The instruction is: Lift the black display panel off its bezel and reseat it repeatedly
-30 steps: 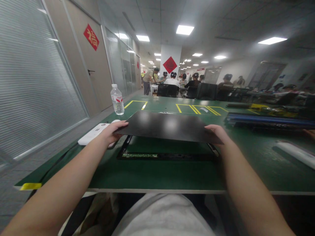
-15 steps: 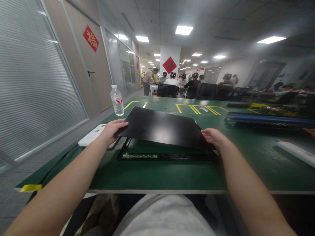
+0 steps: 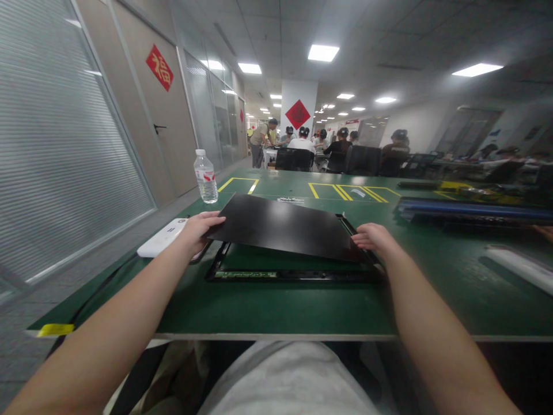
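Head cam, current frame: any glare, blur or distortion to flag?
Head view: pale glare on the black panel; ceiling lights blown out to white. Head view, right side: soft, with the long white object lacking crisp edges. Head view, left side: the door leans, probably wide-lens distortion.

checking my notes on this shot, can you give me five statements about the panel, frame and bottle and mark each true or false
1. The left hand and right hand are at opposite ends of the black panel. True.
2. The panel lies flat within the frame. False: it is tilted, its left side raised above the black frame.
3. The bottle stands upright on the green table. True.
4. The bottle has no cap. False: a white cap is on.
5. The bottle is clear. True.
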{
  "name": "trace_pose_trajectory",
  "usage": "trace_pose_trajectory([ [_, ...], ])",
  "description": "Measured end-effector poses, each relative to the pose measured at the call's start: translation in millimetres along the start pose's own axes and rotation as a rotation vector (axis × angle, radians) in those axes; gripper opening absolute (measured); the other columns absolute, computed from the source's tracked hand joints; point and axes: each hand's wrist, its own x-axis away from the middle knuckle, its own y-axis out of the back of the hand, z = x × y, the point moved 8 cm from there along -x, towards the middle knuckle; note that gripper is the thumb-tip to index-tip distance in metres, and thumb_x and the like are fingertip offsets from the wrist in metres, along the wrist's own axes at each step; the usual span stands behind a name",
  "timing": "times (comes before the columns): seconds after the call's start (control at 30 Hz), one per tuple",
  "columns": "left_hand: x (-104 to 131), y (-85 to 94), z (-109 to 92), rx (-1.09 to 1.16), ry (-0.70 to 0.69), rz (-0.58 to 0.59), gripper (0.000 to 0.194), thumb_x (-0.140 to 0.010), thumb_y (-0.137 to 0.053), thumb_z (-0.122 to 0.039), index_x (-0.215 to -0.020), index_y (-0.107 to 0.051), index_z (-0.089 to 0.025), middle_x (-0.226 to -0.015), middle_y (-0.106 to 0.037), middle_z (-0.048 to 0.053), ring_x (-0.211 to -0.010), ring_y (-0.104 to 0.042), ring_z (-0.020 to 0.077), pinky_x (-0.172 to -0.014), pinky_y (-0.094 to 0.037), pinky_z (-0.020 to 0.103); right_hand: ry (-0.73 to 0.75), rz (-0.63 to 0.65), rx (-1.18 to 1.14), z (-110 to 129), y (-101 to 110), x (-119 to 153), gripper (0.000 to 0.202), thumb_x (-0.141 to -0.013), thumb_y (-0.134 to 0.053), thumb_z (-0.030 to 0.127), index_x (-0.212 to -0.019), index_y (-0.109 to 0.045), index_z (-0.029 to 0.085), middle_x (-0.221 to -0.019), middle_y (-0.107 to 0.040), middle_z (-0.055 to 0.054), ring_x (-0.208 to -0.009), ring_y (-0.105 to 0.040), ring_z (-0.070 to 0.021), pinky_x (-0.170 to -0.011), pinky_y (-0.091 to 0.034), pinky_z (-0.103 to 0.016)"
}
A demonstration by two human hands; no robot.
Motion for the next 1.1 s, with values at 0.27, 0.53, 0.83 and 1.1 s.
trace_pose_trajectory([
  [0.27, 0, -7.9, 12, -0.056, -0.010, 0.047, 0.024, -0.055, -0.078, -0.005, -0.076, -0.074, -0.015, -0.065, -0.075, 0.003, -0.054, -0.068, 0.0144, -0.051, -0.053, 0.020, 0.013, -0.082, 0.132, -7, 14, -18, 0.005, -0.078, -0.059, 0.013, -0.082, -0.059, 0.015, -0.061, -0.070, -0.008, -0.043, -0.056, -0.0109, -0.037, -0.033, -0.018],
  [0.53, 1, -14.0, 15, -0.097, -0.015, 0.121, 0.026, -0.054, -0.079, -0.006, -0.078, -0.074, -0.014, -0.065, -0.076, 0.005, -0.055, -0.070, 0.0178, -0.052, -0.055, 0.024, 0.085, -0.111, 0.228, -6, 20, -21, 0.010, -0.073, -0.061, 0.017, -0.082, -0.065, 0.014, -0.062, -0.071, -0.010, -0.043, -0.051, -0.0122, -0.041, -0.033, -0.023],
  [0.83, 0, -16.1, 25, -0.129, 0.018, 0.117, 0.017, -0.061, -0.075, -0.005, -0.072, -0.074, -0.018, -0.066, -0.075, 0.005, -0.054, -0.067, 0.0171, -0.049, -0.053, 0.024, 0.127, -0.147, 0.413, -8, 29, -29, 0.016, -0.075, -0.059, 0.026, -0.086, -0.066, 0.015, -0.072, -0.075, -0.009, -0.052, -0.057, -0.0133, -0.046, -0.037, -0.023],
  [1.1, 2, -16.4, 26, -0.143, 0.031, 0.100, 0.016, -0.063, -0.074, -0.004, -0.072, -0.074, -0.017, -0.067, -0.075, 0.005, -0.056, -0.068, 0.0167, -0.052, -0.053, 0.023, 0.149, -0.152, 0.463, -12, 31, -38, 0.020, -0.074, -0.061, 0.028, -0.089, -0.069, 0.017, -0.072, -0.075, -0.007, -0.057, -0.062, -0.0154, -0.054, -0.044, -0.024],
])
